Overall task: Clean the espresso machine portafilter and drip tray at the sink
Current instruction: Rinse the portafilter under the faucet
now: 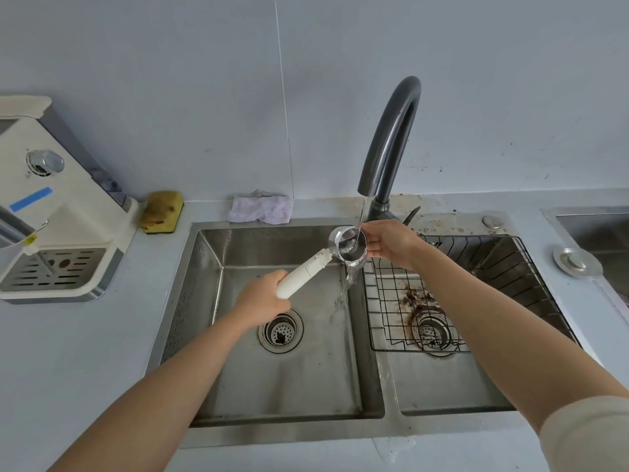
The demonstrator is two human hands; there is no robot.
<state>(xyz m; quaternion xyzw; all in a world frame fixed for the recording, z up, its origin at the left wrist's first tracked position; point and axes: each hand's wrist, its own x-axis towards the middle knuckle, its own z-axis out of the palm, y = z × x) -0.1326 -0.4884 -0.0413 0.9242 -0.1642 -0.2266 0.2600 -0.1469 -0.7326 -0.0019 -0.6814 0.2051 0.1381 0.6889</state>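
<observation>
Over the steel double sink (289,386), under the dark curved faucet's (391,141) thin stream, the portafilter (347,248) slants up to the right, its smooth white handle gripped by the left hand (263,299) and its shiny round cup pinched at the rim by the right hand (388,243), while the slotted drip tray (54,270) sits far left.

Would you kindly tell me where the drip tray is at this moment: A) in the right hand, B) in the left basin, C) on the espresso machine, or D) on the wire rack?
C: the drip tray sits at the foot of the machine on the counter, while the left hand and right hand hold the portafilter under the tap.
</observation>
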